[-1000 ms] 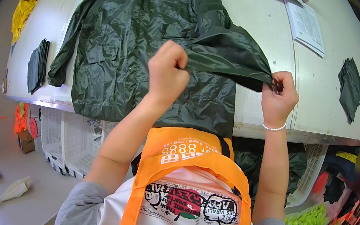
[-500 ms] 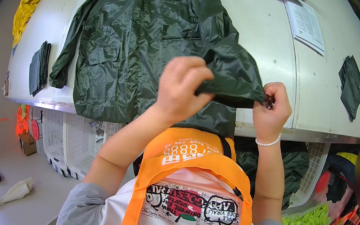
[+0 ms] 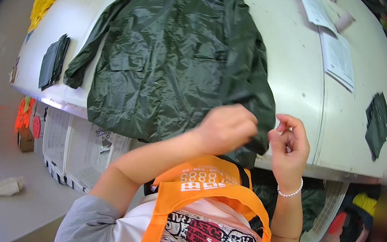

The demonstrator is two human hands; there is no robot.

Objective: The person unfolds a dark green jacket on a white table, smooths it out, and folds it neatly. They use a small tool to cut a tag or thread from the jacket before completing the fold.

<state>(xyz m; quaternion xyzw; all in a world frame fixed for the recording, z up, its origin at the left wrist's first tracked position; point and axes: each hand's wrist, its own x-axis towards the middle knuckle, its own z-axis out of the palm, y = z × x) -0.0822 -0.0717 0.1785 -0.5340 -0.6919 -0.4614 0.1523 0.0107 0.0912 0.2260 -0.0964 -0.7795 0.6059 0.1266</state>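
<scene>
While left hand (image 3: 226, 128) grips jacket (image 3: 172, 58), right hand (image 3: 289, 147) opens.

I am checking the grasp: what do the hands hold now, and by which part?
The left hand grips the dark green jacket at its folded sleeve end near the table edge. The right hand is beside it, fingers open, holding nothing visibly.

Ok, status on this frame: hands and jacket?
Left hand gripping jacket sleeve at near table edge. Right hand open, off the fabric. Nothing blocking.

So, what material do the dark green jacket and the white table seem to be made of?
Dark green jacket: likely thin coated synthetic, nylon-like; it shines and shows fine crinkles. White table: smooth, hard, slightly glossy top, perhaps laminate or painted board; cannot tell which.
</scene>
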